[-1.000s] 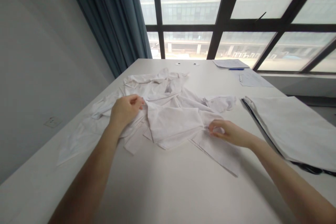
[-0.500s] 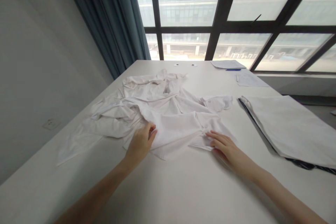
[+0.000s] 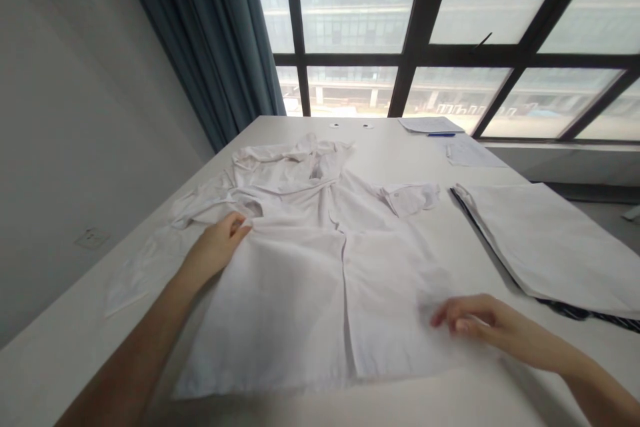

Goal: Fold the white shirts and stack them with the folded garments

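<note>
A white shirt (image 3: 295,287) lies on the white table, its lower half spread toward me and its front opening running down the middle. Near the far end the collar and upper part are crumpled, and one short sleeve (image 3: 413,198) points right. My left hand (image 3: 216,245) is closed on the shirt's left side edge, thumb and fingers pinching the cloth. Over the lower right of the shirt hovers my right hand (image 3: 475,320), its fingers loosely bent and apart, slightly blurred; I see no cloth between them.
A folded white cloth (image 3: 555,247) with dark striped material under it lies to the right. Papers (image 3: 431,125) and a blue pen (image 3: 441,135) rest at the far right of the table (image 3: 370,153). Beyond stand a window and a blue curtain (image 3: 210,33).
The lower part of the shirt, bunched up before, now lies unfolded toward me. My left hand has moved left and slightly away; my right hand has moved right and nearer, off the cloth.
</note>
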The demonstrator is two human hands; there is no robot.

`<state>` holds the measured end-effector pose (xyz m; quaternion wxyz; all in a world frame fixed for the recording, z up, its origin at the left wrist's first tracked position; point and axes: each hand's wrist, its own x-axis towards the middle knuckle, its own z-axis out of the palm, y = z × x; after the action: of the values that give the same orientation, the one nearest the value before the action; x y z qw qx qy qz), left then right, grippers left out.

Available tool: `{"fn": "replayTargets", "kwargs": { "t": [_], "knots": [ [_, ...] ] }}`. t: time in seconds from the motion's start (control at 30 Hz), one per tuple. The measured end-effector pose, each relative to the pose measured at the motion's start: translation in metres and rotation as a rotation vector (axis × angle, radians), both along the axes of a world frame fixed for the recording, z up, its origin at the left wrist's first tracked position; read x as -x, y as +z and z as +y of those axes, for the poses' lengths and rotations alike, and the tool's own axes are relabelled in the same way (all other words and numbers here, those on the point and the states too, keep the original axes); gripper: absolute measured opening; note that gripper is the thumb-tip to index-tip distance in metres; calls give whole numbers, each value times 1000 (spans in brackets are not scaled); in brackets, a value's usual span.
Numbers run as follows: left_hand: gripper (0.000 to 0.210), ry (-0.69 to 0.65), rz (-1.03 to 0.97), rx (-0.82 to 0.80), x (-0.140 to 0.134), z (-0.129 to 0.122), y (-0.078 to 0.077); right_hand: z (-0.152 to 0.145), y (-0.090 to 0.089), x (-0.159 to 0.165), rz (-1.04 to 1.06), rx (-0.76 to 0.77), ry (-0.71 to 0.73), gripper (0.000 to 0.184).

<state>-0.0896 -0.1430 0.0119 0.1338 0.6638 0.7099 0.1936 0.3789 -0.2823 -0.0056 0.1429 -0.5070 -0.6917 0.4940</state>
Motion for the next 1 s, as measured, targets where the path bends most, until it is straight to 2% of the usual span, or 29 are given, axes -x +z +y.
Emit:
{"fn": "replayTargets", "kwargs": {
  "t": [0.07,0.13,0.27,0.33,0.4,0.47,0.53,0.57,0.63,0.73,0.87,1.0],
  "knots": [
    [23,-54,139,96,7,2,-2,5,-1,-3,-67,-59,-31,39],
    [22,-45,226,130,11,4,1,16,-1,-9,-151,-179,-129,40],
    [12,43,341,-67,5,16,19,60,-2,-25,-327,-454,-320,41],
    [12,12,334,-178,-4,27,26,90,-7,-33,-395,-600,-384,36],
    [16,-51,325,-237,-14,41,26,121,-15,-37,-455,-782,-414,33],
    [21,-96,384,-262,-23,57,19,149,-25,-35,-548,-900,-420,46],
    [29,-105,481,-243,-28,73,7,172,-34,-30,-651,-923,-429,61],
    [34,-102,512,-219,-29,80,0,181,-38,-27,-680,-896,-435,62],
    [40,-88,538,-161,-29,92,-14,194,-45,-22,-690,-813,-436,49],
    [32,-78,553,-116,-25,104,-27,205,-47,-23,-653,-736,-461,26],
    [24,-87,550,-139,-23,113,-29,207,-30,-49,-603,-741,-634,31],
    [30,-47,498,-181,-21,121,-27,193,-8,-97,-498,-770,-843,52]
  ]
}}
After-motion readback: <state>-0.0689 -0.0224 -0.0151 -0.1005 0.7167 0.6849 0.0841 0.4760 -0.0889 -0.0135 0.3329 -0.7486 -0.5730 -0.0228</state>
